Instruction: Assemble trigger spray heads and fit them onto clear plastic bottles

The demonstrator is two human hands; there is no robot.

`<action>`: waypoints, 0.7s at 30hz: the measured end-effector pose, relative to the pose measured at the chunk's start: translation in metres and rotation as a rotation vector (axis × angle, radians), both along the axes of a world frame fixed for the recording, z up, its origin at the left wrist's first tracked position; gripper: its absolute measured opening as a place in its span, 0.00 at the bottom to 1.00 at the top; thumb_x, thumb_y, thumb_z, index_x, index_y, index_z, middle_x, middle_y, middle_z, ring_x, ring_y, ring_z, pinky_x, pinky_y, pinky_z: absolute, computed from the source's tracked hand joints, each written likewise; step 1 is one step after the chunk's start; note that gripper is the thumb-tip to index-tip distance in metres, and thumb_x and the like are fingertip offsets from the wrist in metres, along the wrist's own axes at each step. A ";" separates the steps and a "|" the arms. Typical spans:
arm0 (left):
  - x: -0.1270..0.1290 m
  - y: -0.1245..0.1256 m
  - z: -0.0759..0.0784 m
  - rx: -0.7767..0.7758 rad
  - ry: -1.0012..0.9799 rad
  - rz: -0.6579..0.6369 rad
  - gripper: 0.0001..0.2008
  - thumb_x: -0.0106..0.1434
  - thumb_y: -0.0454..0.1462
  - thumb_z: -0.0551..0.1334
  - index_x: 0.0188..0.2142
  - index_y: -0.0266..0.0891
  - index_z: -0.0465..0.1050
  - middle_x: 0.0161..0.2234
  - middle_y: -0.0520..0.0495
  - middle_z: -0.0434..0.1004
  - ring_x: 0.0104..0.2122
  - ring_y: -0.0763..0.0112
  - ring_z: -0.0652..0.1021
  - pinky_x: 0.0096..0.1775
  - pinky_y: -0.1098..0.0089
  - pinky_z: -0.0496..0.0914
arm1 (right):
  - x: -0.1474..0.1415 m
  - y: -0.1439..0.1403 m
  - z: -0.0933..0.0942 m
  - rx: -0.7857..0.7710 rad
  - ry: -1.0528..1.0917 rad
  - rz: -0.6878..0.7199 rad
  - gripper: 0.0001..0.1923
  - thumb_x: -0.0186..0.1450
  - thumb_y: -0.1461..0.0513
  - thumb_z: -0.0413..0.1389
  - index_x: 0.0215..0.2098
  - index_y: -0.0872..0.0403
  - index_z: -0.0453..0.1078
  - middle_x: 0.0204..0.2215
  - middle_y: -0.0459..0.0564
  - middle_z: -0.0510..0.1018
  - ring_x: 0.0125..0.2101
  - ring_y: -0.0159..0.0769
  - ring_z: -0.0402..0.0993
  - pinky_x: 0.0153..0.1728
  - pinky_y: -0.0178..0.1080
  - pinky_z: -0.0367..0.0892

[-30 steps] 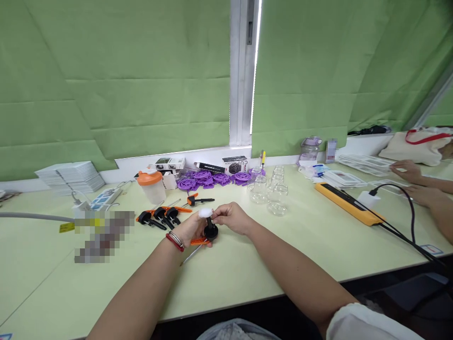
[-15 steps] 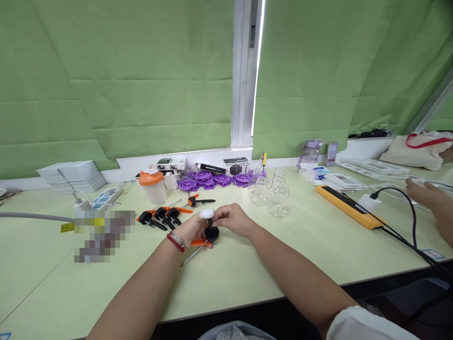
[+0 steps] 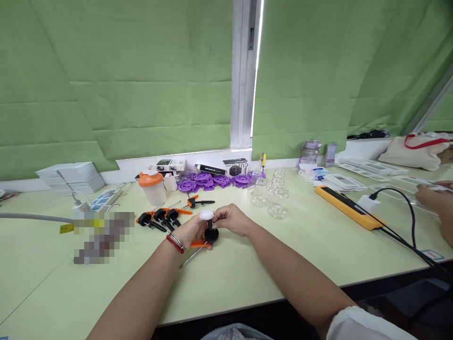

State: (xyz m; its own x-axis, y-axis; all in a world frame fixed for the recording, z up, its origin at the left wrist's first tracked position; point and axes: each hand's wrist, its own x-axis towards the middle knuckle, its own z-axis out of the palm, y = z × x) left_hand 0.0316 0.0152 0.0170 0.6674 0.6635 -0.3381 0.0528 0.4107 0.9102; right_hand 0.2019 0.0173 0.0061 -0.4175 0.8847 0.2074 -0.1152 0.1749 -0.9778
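Observation:
My left hand (image 3: 193,232) is closed around a black-and-orange device (image 3: 211,235), which has a round black cup-like part and a short upright black stem. A white round piece (image 3: 207,215) tops the stem. From under the hand an orange arm and a thin metal rod stick out toward the lower left. Beside the stem, the fingers of my right hand (image 3: 231,219) are pinched together; what is between them is hidden. Several similar black-and-orange devices (image 3: 161,218) lie on the table just beyond my left hand.
Behind are purple plastic parts (image 3: 203,179), small boxes (image 3: 171,164) and a shaker bottle with an orange lid (image 3: 151,186). Clear glasses (image 3: 260,193) stand right of them. An orange power strip (image 3: 350,207) with cables lies further right, near another person's hand (image 3: 433,198).
My hands and the held device stay nearly in place. The other person's hand at the right edge has shifted and now shows more fingers around a flat pale thing.

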 end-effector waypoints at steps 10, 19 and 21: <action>0.001 0.000 0.000 -0.004 -0.026 0.009 0.20 0.56 0.51 0.56 0.42 0.40 0.65 0.26 0.49 0.67 0.24 0.66 0.73 0.24 0.65 0.71 | 0.001 0.002 -0.002 -0.008 -0.015 0.025 0.14 0.40 0.62 0.68 0.23 0.58 0.73 0.21 0.43 0.74 0.24 0.28 0.67 0.31 0.36 0.63; 0.003 -0.002 0.003 0.003 -0.007 -0.012 0.22 0.53 0.51 0.57 0.40 0.38 0.65 0.24 0.49 0.67 0.21 0.67 0.72 0.21 0.67 0.69 | 0.001 0.001 -0.001 -0.031 -0.006 0.046 0.17 0.37 0.62 0.70 0.23 0.58 0.71 0.19 0.41 0.71 0.22 0.26 0.64 0.28 0.33 0.61; 0.004 -0.003 0.003 0.006 0.010 -0.002 0.22 0.53 0.51 0.58 0.40 0.38 0.65 0.24 0.49 0.67 0.20 0.67 0.72 0.20 0.68 0.68 | 0.000 0.002 -0.003 -0.036 0.003 0.047 0.18 0.37 0.62 0.70 0.23 0.58 0.71 0.19 0.40 0.71 0.22 0.26 0.63 0.27 0.33 0.60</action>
State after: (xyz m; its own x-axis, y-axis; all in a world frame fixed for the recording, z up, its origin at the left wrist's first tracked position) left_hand 0.0354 0.0125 0.0202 0.6654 0.6644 -0.3404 0.0622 0.4050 0.9122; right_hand 0.2023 0.0196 0.0035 -0.4579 0.8713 0.1765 -0.1250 0.1335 -0.9831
